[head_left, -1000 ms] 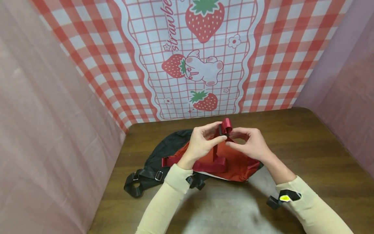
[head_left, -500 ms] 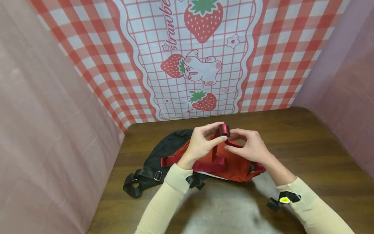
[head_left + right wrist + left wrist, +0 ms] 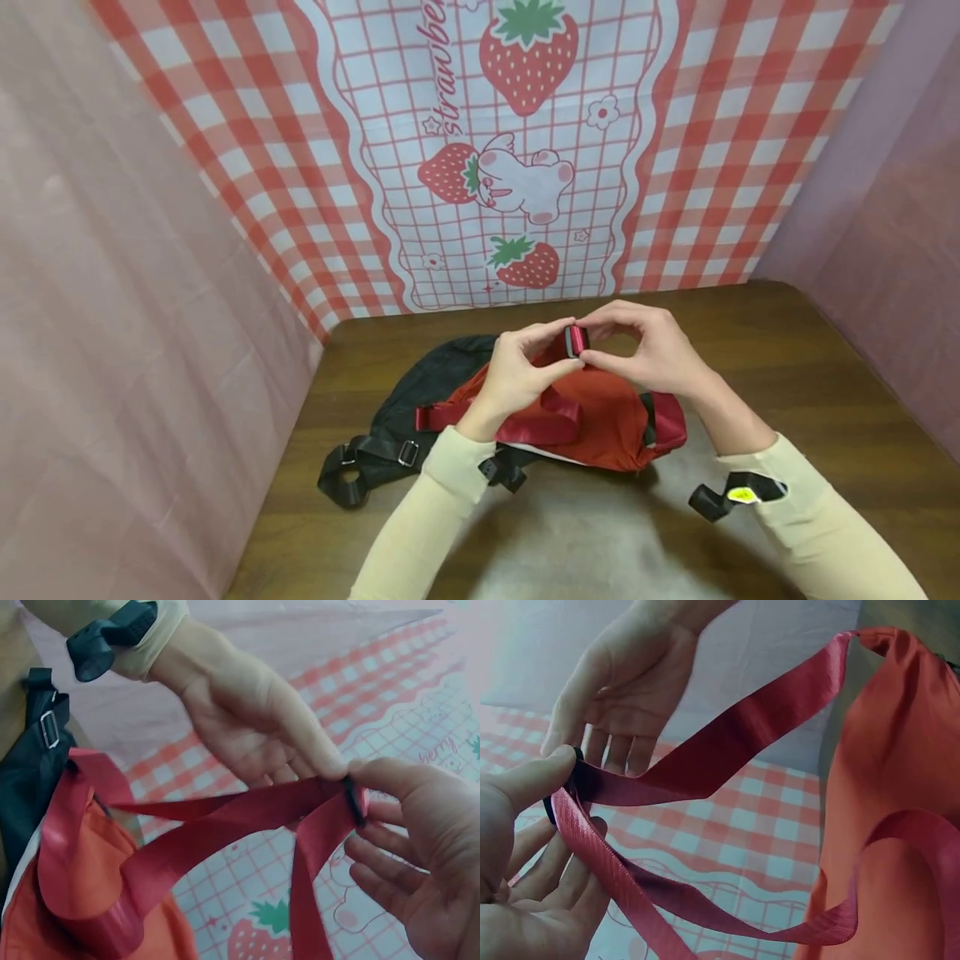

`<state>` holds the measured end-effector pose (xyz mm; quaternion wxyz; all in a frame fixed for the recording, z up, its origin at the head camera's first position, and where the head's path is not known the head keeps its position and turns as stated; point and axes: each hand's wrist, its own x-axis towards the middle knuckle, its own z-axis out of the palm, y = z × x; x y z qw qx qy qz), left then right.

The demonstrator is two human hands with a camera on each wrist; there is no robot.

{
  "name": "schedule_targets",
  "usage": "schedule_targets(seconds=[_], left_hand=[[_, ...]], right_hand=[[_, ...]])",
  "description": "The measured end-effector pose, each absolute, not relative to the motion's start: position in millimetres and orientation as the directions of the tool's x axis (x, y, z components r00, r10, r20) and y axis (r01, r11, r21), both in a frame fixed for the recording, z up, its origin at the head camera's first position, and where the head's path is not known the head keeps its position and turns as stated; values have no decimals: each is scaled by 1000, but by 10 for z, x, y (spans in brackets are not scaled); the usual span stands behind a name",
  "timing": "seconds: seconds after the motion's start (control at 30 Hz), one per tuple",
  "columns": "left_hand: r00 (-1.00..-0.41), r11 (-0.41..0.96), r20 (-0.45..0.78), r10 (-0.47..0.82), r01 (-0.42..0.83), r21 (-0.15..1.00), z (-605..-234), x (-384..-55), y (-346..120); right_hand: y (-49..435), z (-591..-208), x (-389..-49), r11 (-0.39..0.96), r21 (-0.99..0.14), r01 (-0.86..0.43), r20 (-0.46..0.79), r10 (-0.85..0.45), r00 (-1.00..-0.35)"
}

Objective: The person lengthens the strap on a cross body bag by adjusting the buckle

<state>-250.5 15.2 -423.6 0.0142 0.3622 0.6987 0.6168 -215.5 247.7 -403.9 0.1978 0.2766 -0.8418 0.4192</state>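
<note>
A wide red strap (image 3: 735, 742) threads through a small black slider buckle (image 3: 352, 801), held up over the orange-red bag (image 3: 600, 408). My left hand (image 3: 513, 371) pinches the buckle from the left between thumb and fingertips. From the other side, my right hand (image 3: 656, 350) pinches it too, thumb below and fingers above in the head view. Fingertips of both hands meet right at the buckle. One strap run slants up to the bag's end in the left wrist view, while a loose length (image 3: 309, 877) hangs down from the buckle in the right wrist view.
The bag's black part (image 3: 427, 379) lies behind and to the left, with a black strap (image 3: 352, 471) bearing metal sliders. Beneath is a brown wooden table (image 3: 825, 400). A strawberry-print checked cloth (image 3: 525, 192) hangs behind it, with pale pink curtains (image 3: 150, 292) at the side.
My right hand has risen from the strap below the buckle to the buckle itself. The red loop standing above the buckle has been drawn flat. The left hand stays at the buckle.
</note>
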Motion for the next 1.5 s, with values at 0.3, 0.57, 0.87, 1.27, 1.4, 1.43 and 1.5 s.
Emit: schedule_targets(seconds=[0.3, 0.57, 0.87, 1.27, 1.4, 1.43, 1.5], left_hand=[[-733, -35, 448, 511, 503, 863, -4247, -2499, 150], [-761, -13, 410, 502, 468, 884, -4259, -2506, 135], [-756, -36, 386, 528, 435, 900, -4286, -2525, 171], [-773, 8, 352, 528, 419, 908, -4340, -2562, 176], [-777, 1, 360, 517, 421, 907, -4349, -2574, 174], [-778, -3, 360, 514, 418, 908, -4346, -2577, 170], [-779, -16, 369, 507, 419, 908, -4334, -2585, 161]], right_hand=[[2412, -4024, -2150, 384, -746, -544, 498, -219, -839], [2403, -4044, -2167, 369, -755, -541, 507, -195, -840], [2413, -4035, -2161, 320, -827, -462, 412, -213, -886], [2372, -4056, -2171, 152, -887, -437, 423, -117, -899], [2376, -4066, -2172, 53, -890, -454, 452, -45, -891], [2384, -4084, -2174, 41, -889, -457, 455, -43, -889], [2410, -4139, -2182, 46, -890, -454, 450, -78, -890]])
